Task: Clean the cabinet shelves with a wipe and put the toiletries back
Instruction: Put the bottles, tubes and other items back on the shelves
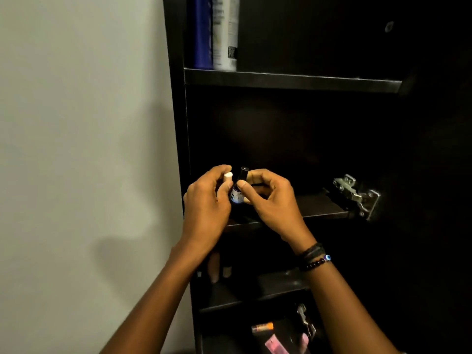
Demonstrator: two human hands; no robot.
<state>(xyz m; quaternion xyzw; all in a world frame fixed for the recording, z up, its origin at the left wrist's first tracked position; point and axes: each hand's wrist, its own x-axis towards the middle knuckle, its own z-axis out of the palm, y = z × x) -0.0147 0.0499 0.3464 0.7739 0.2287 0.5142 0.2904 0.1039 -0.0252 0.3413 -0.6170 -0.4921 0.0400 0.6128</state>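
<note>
Holding two small toiletries side by side, I keep both hands just in front of the left end of the middle shelf (319,206) of the dark cabinet (176,98). My left hand (207,203) is curled round a small white-tipped stick (228,178); only its pale rounded top shows between my thumb and forefinger, so I cannot tell what it is. My right hand (270,198) pinches a small dark bottle (236,195) with a black cap and a white and blue label, thumb pressed on its front, forefinger arched over behind the cap, the other fingers curled. The bottle stands upright and touches the stick on its left; whether its base rests on the shelf I cannot tell, since my left hand hides it. Beaded and cord bracelets (315,256) ring my right wrist. Well to the right of my grip, a metal hinge (355,194) sits at the far end of the same shelf. High above my hands, on the upper shelf (293,81), a blue bottle (201,34) and a white bottle (226,34) stand upright, touching, against the cabinet's left wall. Below my wrists runs a lower shelf (275,284) with a few pale small things under my left forearm, too dim to name. Further down, under my right forearm, lie an orange-capped tube (263,327) and a pink packet (274,344). A pale wall (76,123) fills the space left of my left hand.
</note>
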